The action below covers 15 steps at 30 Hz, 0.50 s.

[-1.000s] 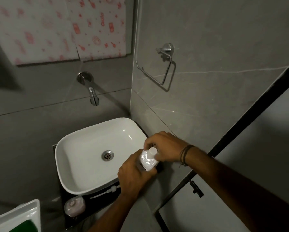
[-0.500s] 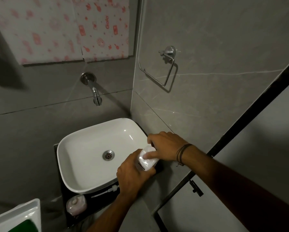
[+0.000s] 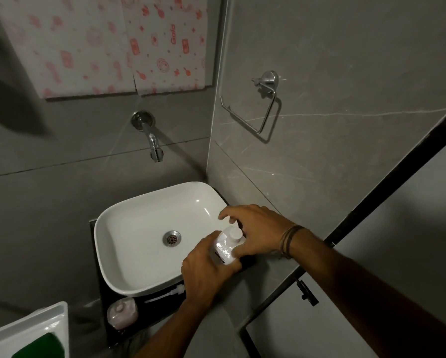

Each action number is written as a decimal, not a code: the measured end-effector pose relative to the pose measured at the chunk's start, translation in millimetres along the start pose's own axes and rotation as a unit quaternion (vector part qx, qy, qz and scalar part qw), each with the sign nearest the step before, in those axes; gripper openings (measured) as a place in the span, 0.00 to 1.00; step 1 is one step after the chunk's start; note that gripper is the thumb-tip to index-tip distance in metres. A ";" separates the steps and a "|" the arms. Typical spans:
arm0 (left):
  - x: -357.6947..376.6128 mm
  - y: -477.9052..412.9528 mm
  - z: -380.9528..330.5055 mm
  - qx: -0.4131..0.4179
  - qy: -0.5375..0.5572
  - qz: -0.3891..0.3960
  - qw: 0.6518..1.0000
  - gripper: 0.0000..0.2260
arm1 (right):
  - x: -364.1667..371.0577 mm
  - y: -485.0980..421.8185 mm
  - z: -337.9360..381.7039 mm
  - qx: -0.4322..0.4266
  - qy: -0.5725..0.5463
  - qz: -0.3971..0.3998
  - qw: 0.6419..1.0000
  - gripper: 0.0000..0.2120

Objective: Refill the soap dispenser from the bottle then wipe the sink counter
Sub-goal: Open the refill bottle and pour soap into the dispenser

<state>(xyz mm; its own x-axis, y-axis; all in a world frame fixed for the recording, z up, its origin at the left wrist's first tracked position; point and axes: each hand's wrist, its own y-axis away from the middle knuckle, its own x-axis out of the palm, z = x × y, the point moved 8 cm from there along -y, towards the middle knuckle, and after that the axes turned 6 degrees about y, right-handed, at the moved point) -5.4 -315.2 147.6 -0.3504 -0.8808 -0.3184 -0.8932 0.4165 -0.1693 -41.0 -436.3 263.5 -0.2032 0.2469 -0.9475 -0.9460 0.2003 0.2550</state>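
Observation:
A small white refill bottle (image 3: 224, 248) with a white cap (image 3: 235, 233) is held upright over the sink's right front corner. My left hand (image 3: 206, 272) grips its body from below. My right hand (image 3: 258, 232) curls around the cap, thumb on the bottle's shoulder and forefinger stretched out. The pinkish soap dispenser (image 3: 122, 316) stands without its pump on the dark counter (image 3: 103, 303) in front of the basin. The white pump with its tube (image 3: 166, 294) lies on the counter beside it.
The white basin (image 3: 139, 228) fills most of the counter, with a wall tap (image 3: 154, 144) above it. A metal towel ring (image 3: 264, 109) hangs on the right wall. A white tray holding something green (image 3: 39, 339) is at the lower left. A dark door frame (image 3: 371, 202) runs along the right.
My right hand covered the cap half a second ago; now it has turned and the cap shows again. The left hand keeps its hold on the bottle.

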 end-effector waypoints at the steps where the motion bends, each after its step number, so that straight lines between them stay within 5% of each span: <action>1: -1.1 0.0 -1.0 0.007 -0.003 -0.004 1.000 0.28 | -0.2 -0.3 -1.9 0.019 0.026 -0.007 0.999 0.33; 5: -0.3 -0.9 -4.5 0.013 -0.001 0.006 1.000 0.28 | -2.9 -0.7 2.1 -0.009 0.027 -0.038 0.999 0.17; 11: -21.4 8.6 12.3 0.000 -0.019 0.027 0.999 0.28 | -20.0 19.6 -45.7 0.073 -0.197 -0.186 0.960 0.19; 15: -36.9 27.6 42.4 -0.013 -0.022 0.022 0.999 0.30 | 73.0 15.0 -77.8 0.175 -0.326 -0.157 0.916 0.17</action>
<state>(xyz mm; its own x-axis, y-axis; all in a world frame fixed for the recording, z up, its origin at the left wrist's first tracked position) -5.1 -261.7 115.2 -0.3773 -0.8511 -0.3651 -0.8845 0.4480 -0.1302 -89.8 -489.1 183.2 0.3677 0.6159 -0.6968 -0.7696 0.6221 0.1438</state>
